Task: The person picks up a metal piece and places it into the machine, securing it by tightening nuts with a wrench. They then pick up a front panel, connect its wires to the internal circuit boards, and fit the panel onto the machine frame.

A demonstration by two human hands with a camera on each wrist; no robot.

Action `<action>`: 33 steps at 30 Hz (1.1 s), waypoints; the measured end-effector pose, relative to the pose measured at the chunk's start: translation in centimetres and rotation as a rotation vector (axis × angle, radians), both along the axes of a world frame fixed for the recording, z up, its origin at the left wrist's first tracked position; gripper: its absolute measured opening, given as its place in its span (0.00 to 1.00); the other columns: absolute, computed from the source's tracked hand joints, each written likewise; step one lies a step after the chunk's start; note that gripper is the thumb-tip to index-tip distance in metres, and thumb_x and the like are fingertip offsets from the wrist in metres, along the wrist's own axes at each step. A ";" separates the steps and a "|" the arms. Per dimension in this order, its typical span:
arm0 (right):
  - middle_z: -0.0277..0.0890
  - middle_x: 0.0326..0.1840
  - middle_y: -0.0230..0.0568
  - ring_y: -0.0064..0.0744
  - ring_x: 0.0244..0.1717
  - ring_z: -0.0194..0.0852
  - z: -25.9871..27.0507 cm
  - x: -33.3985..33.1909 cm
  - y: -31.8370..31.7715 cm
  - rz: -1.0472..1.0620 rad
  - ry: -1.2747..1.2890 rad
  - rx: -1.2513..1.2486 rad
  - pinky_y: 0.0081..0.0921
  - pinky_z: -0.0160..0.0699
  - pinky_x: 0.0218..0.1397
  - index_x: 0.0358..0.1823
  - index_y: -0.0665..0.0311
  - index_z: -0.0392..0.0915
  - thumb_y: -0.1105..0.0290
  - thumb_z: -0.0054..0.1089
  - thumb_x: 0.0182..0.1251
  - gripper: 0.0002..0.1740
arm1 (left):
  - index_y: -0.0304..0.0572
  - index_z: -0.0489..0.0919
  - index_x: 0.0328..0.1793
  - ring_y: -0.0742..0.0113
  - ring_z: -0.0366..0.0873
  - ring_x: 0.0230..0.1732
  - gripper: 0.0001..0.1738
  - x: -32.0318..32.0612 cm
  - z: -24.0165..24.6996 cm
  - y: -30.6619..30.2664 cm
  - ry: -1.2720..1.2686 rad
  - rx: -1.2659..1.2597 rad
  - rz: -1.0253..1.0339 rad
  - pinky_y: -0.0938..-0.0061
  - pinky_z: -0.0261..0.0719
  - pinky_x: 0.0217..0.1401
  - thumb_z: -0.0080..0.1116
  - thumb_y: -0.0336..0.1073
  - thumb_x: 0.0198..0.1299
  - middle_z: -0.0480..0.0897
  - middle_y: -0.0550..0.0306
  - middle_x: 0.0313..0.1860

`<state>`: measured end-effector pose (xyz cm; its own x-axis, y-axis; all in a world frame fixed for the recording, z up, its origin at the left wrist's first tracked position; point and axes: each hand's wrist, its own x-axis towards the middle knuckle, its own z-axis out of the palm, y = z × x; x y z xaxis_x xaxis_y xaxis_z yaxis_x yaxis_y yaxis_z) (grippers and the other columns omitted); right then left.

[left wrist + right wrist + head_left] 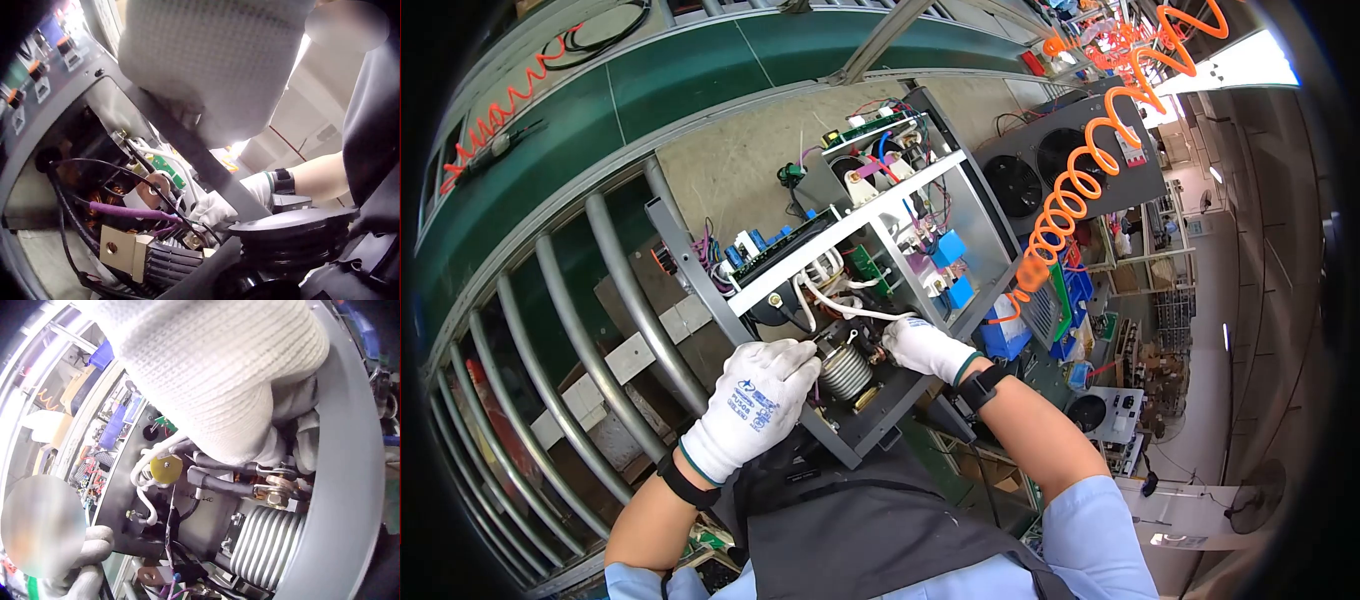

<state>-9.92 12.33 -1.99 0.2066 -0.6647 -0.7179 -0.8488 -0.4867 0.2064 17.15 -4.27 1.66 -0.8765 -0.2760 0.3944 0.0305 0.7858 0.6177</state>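
My right hand (930,348), in a white knit glove, reaches into the open metal-framed machine (845,225). Its curled fingers pinch the upper end of a bolt (276,499) that passes through the lugs of two black cables (228,483). Beside the bolt sits a ribbed silver coil (265,547). The gloved left hand (755,405) is at the front left corner of the frame, fingers bent beside the coil; what they hold is hidden, so I cannot tell. A white cable (855,310) runs from the white loops to the right hand. A purple-sleeved cable (134,211) lies inside.
A coiled orange air hose (1090,150) hangs at the right. Metal rollers (615,265) run along the left, with a green conveyor surface (690,75) behind. A panel with black fans (1055,165) stands at the back, and blue bins (1005,335) are to the right.
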 end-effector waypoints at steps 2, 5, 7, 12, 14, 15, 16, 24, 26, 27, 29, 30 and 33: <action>0.72 0.27 0.33 0.33 0.30 0.75 -0.8 -0.3 0.4 -0.143 -0.078 0.003 0.29 0.71 0.38 0.34 0.61 0.74 0.68 0.45 0.65 0.09 | 0.41 0.81 0.48 0.55 0.79 0.53 0.17 -0.1 0.0 0.0 -0.008 -0.008 0.000 0.60 0.75 0.53 0.62 0.29 0.48 0.81 0.54 0.51; 0.71 0.26 0.33 0.33 0.29 0.75 -2.9 -0.9 1.6 -0.650 -0.308 -0.125 0.30 0.71 0.36 0.35 0.61 0.75 0.68 0.46 0.65 0.08 | 0.41 0.81 0.48 0.55 0.79 0.53 0.17 -0.3 0.1 -0.1 -0.002 -0.002 0.000 0.60 0.75 0.53 0.62 0.29 0.48 0.81 0.54 0.51; 0.73 0.25 0.34 0.34 0.26 0.75 -2.8 -0.6 1.4 -0.672 -0.347 -0.204 0.31 0.71 0.31 0.36 0.61 0.76 0.68 0.48 0.63 0.08 | 0.41 0.81 0.47 0.55 0.79 0.53 0.17 -0.4 0.1 -0.1 -0.009 0.003 -0.008 0.60 0.75 0.54 0.62 0.29 0.48 0.81 0.54 0.51; 0.78 0.26 0.41 0.33 0.24 0.77 -0.3 0.1 -0.1 0.154 0.116 -0.030 0.30 0.73 0.25 0.38 0.67 0.76 0.68 0.48 0.67 0.10 | 0.41 0.81 0.47 0.55 0.79 0.52 0.17 -0.3 0.1 0.0 0.005 -0.002 0.008 0.59 0.75 0.54 0.62 0.29 0.48 0.81 0.54 0.51; 0.78 0.28 0.43 0.32 0.26 0.79 1.1 -0.3 -0.8 -1.266 -0.760 0.148 0.29 0.78 0.30 0.38 0.71 0.74 0.68 0.44 0.72 0.13 | 0.41 0.81 0.47 0.55 0.79 0.52 0.17 -0.3 0.0 0.0 0.007 0.002 0.019 0.59 0.75 0.54 0.62 0.29 0.48 0.81 0.54 0.51; 0.79 0.29 0.43 0.31 0.28 0.80 4.0 0.9 -2.6 -1.571 -0.744 0.237 0.28 0.81 0.33 0.38 0.74 0.73 0.67 0.41 0.74 0.16 | 0.41 0.81 0.47 0.55 0.79 0.52 0.17 -0.3 0.0 0.0 0.008 0.007 0.017 0.59 0.75 0.54 0.62 0.29 0.48 0.81 0.54 0.51; 0.79 0.29 0.43 0.31 0.28 0.80 3.5 0.7 -2.5 -1.567 -0.746 0.241 0.28 0.81 0.33 0.38 0.74 0.73 0.67 0.41 0.74 0.16 | 0.41 0.81 0.47 0.55 0.79 0.52 0.17 -0.3 0.0 0.0 0.008 0.011 0.013 0.59 0.75 0.54 0.62 0.29 0.48 0.81 0.54 0.50; 0.75 0.25 0.39 0.30 0.24 0.75 0.4 -0.5 -1.0 -1.187 -0.633 0.235 0.30 0.74 0.27 0.36 0.72 0.72 0.66 0.40 0.76 0.16 | 0.41 0.81 0.46 0.56 0.79 0.51 0.16 -0.5 0.1 0.1 0.009 0.004 0.021 0.60 0.75 0.53 0.62 0.29 0.48 0.81 0.55 0.49; 0.74 0.24 0.39 0.31 0.22 0.74 -0.5 -0.9 -0.2 -1.005 -0.554 0.179 0.31 0.72 0.26 0.36 0.72 0.72 0.65 0.39 0.76 0.17 | 0.41 0.81 0.45 0.56 0.79 0.51 0.16 -0.6 0.2 0.1 0.011 0.004 0.022 0.60 0.75 0.52 0.62 0.29 0.48 0.81 0.55 0.49; 0.74 0.24 0.40 0.31 0.22 0.74 -0.7 -1.0 -0.2 -0.888 -0.553 0.160 0.32 0.72 0.26 0.35 0.73 0.72 0.64 0.39 0.76 0.19 | 0.41 0.81 0.45 0.56 0.79 0.50 0.15 -0.7 0.2 0.2 0.009 0.012 0.030 0.60 0.75 0.52 0.62 0.29 0.48 0.81 0.55 0.49; 0.74 0.23 0.41 0.32 0.22 0.74 -0.7 -1.5 0.0 -0.768 -0.549 0.137 0.33 0.73 0.27 0.34 0.74 0.72 0.63 0.38 0.76 0.20 | 0.41 0.81 0.45 0.56 0.79 0.50 0.15 -0.8 0.3 0.2 0.009 0.016 0.042 0.60 0.75 0.52 0.62 0.29 0.48 0.81 0.55 0.48; 0.75 0.24 0.42 0.33 0.24 0.76 0.8 -0.9 -0.8 -1.009 -0.636 0.182 0.33 0.76 0.29 0.35 0.75 0.72 0.63 0.38 0.76 0.21 | 0.42 0.81 0.45 0.56 0.79 0.50 0.15 -0.7 0.4 0.2 0.008 0.011 0.045 0.60 0.75 0.51 0.62 0.29 0.47 0.81 0.55 0.49; 0.78 0.29 0.45 0.36 0.29 0.82 2.9 0.1 -1.9 -1.520 -0.783 0.289 0.31 0.84 0.36 0.36 0.76 0.73 0.64 0.37 0.76 0.21 | 0.42 0.81 0.45 0.55 0.79 0.50 0.15 -0.7 0.3 0.3 0.000 0.008 0.052 0.60 0.75 0.51 0.62 0.29 0.47 0.81 0.55 0.49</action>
<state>-9.85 10.46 0.88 -0.1016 -0.4584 -0.8829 -0.3948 0.8332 -0.3872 16.45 -4.02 1.96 -0.8607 -0.3246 0.3921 -0.0105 0.7815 0.6239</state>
